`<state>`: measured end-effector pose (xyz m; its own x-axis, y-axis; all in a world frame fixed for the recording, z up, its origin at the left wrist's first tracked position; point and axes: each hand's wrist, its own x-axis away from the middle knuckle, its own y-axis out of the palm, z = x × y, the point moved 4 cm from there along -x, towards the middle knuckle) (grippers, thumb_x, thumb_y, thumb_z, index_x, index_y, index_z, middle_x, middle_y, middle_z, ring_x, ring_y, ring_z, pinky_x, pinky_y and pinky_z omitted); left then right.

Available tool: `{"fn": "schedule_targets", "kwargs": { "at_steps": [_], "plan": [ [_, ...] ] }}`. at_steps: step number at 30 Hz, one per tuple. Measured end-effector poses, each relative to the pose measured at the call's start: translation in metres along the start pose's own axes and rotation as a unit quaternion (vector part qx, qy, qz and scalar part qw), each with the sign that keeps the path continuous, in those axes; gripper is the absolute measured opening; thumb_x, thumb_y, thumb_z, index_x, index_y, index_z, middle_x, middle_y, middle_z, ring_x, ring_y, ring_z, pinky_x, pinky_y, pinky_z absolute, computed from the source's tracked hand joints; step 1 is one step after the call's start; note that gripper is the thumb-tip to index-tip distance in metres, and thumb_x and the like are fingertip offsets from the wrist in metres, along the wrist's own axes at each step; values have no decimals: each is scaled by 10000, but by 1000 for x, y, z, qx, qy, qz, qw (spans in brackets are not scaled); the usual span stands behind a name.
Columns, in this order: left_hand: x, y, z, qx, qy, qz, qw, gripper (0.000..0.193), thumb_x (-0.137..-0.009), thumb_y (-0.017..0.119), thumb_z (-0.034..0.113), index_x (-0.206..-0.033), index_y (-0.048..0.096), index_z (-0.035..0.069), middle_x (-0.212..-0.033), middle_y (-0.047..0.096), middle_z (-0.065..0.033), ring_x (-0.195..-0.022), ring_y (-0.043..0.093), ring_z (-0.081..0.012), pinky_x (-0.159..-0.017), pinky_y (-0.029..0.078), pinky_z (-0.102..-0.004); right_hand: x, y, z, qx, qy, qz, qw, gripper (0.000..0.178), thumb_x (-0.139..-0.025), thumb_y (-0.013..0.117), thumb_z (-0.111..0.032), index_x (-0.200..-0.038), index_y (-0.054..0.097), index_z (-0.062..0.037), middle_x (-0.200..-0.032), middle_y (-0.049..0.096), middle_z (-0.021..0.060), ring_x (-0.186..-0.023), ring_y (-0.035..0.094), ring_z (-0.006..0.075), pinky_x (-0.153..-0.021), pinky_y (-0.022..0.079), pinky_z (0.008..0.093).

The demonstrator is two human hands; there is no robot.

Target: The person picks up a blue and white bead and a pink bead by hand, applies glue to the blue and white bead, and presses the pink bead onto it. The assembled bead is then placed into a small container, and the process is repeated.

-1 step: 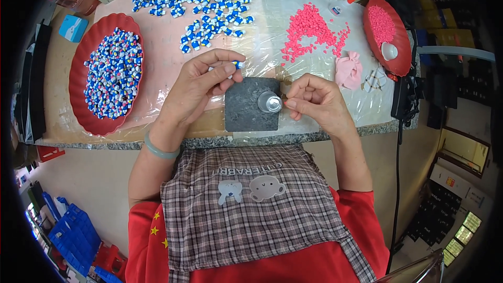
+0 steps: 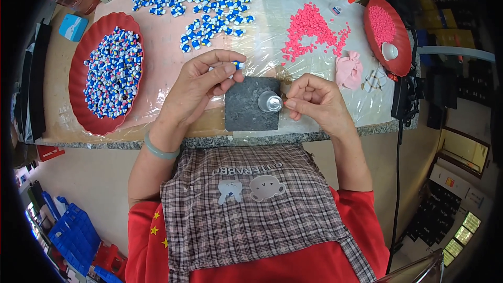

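My left hand (image 2: 204, 85) is raised at the left of a dark grey square mat (image 2: 243, 106), thumb and fingers pinching a small blue-and-white piece (image 2: 238, 65). To the mat's right is my right hand (image 2: 320, 106), its thumb and forefinger pressed together; anything between them is too small to make out. Those fingertips are close beside a small clear cup (image 2: 269, 102) on the mat's right part. Many similar blue-and-white pieces (image 2: 212, 23) lie loose beyond my left hand. Small pink pieces (image 2: 310, 29) are spread out beyond my right hand.
A red scalloped tray (image 2: 78, 102) heaped with blue-and-white pieces stands at left, near a blue box (image 2: 73, 28). At right, another red tray (image 2: 401, 65) bears pink pieces and a white cup (image 2: 389, 51). A pink cloth (image 2: 349, 71) lies near it. The stone table edge (image 2: 209, 142) runs in front of me.
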<state>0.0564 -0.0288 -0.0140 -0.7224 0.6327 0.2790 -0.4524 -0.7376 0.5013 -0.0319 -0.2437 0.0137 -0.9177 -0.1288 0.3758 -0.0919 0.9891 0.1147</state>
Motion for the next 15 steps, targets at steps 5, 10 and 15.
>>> {"fn": "schedule_targets", "kwargs": {
  "at_steps": [5, 10, 15],
  "plan": [
    [4, 0, 1, 32, -18, 19, 999, 222, -946, 590, 135, -1127, 640, 17, -867, 652, -49, -680, 495, -40, -577, 363, -155, 0, 3, 0, 11, 12, 1, 1000, 126, -832, 693, 10, -900, 588, -9, -733, 644, 40, -641, 640, 94, -558, 514, 219],
    [5, 0, 1, 11, 5, 17, 1000, 230, -943, 596, 131, -1130, 638, 4, -856, 660, -54, -721, 535, -44, -588, 385, -163, 2, 7, -5, 23, 34, 19, 999, 135, -831, 688, 19, -877, 566, -13, -738, 645, 46, -635, 640, 96, -552, 512, 219],
    [6, 0, -4, -21, 0, 8, 1000, 239, -921, 633, 129, -1126, 651, 7, -871, 677, -53, -731, 552, -38, -608, 402, -157, 6, 13, -9, 108, 3, 56, 993, 132, -821, 666, 40, -865, 555, -18, -735, 641, 44, -619, 628, 96, -541, 500, 233]
  ]
}}
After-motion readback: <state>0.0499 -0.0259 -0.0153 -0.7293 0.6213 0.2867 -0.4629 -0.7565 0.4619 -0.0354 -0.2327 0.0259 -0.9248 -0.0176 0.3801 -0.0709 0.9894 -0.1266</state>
